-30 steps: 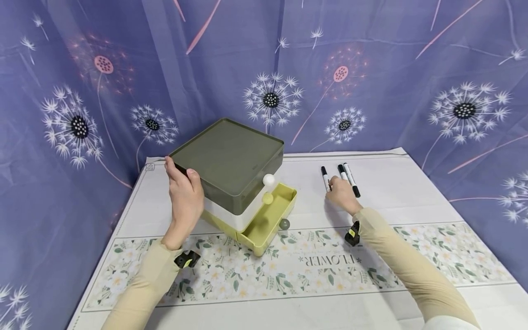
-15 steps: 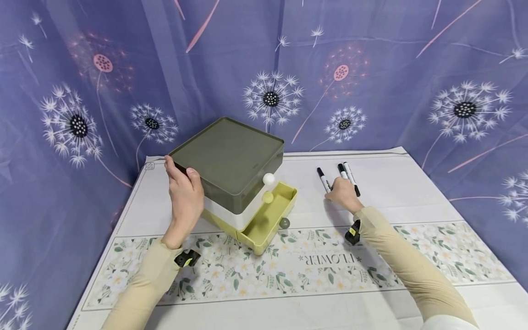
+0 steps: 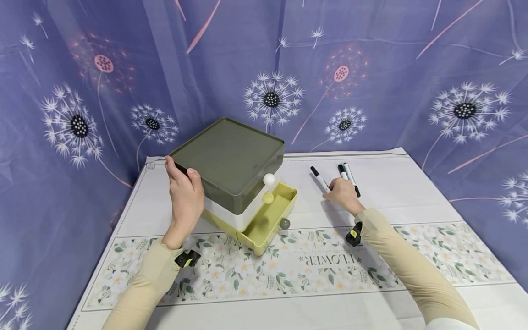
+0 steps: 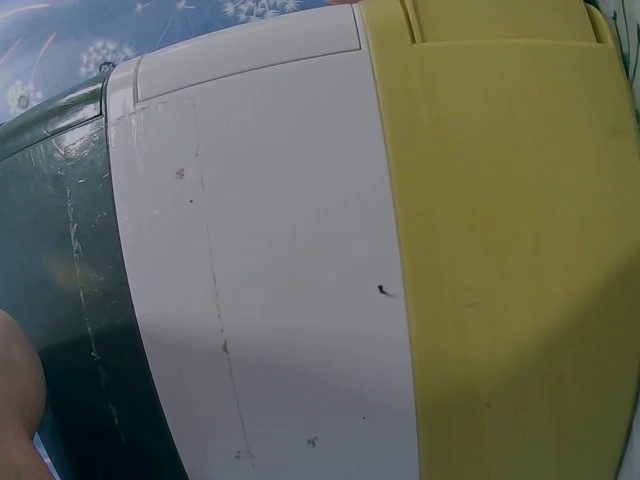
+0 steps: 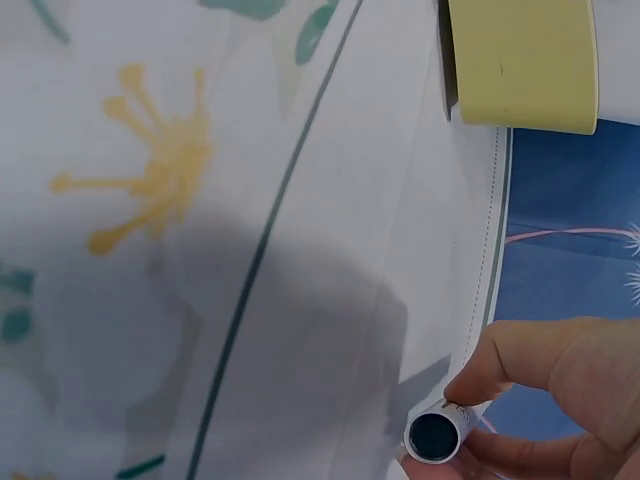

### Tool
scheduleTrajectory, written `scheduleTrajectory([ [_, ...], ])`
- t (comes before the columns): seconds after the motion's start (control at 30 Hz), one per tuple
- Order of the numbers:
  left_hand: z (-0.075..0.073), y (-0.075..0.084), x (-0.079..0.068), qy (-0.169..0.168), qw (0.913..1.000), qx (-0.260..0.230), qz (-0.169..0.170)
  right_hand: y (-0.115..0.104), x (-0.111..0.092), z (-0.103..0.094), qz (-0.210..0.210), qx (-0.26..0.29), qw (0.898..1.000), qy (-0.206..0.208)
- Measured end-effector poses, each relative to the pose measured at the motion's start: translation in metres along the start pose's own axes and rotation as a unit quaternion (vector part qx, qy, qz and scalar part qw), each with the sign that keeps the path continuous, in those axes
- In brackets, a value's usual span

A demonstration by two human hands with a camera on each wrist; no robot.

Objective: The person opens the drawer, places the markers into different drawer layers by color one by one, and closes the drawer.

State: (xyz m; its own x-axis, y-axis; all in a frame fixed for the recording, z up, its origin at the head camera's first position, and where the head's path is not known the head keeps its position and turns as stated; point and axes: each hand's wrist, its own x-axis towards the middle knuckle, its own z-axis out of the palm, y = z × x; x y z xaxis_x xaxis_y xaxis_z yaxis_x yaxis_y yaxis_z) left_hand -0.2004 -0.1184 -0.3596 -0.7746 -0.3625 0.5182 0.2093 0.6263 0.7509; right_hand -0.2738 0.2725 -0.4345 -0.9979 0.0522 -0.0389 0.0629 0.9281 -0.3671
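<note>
My left hand (image 3: 184,197) rests against the left side of a three-tier drawer box (image 3: 227,158), fingers extended along the wall below the dark green top. The left wrist view shows that wall's green, white (image 4: 270,260) and yellow (image 4: 510,250) bands close up. The yellow bottom drawer (image 3: 260,227) is pulled out, with nothing seen inside. To the right, my right hand (image 3: 343,195) pinches the near end of a black-capped white marker (image 3: 320,178) between thumb and fingers. Its round dark end (image 5: 434,438) faces the right wrist camera.
Two more markers, one with its black cap (image 3: 341,168) away from me and one white marker (image 3: 350,176), lie just beyond my right hand. A floral strip (image 3: 231,275) crosses the white tablecloth (image 3: 305,201). A blue dandelion curtain (image 3: 305,68) hangs behind the table.
The far, capped end of the pinched marker has swung left, away from the other two markers. My right hand has shifted slightly left; my left hand and the drawer box stay put.
</note>
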Motion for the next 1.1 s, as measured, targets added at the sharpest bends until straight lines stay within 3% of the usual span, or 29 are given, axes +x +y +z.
scheduleTrajectory([
  [0.73,0.0,0.0,-0.001,-0.005,1.0,0.001,-0.003,-0.014,-0.01,-0.006,-0.023,-0.011,0.999,-0.024],
  [1.1,0.001,0.0,-0.001,0.002,1.0,0.006,0.0,-0.012,-0.01,-0.015,-0.048,-0.005,0.999,0.007],
])
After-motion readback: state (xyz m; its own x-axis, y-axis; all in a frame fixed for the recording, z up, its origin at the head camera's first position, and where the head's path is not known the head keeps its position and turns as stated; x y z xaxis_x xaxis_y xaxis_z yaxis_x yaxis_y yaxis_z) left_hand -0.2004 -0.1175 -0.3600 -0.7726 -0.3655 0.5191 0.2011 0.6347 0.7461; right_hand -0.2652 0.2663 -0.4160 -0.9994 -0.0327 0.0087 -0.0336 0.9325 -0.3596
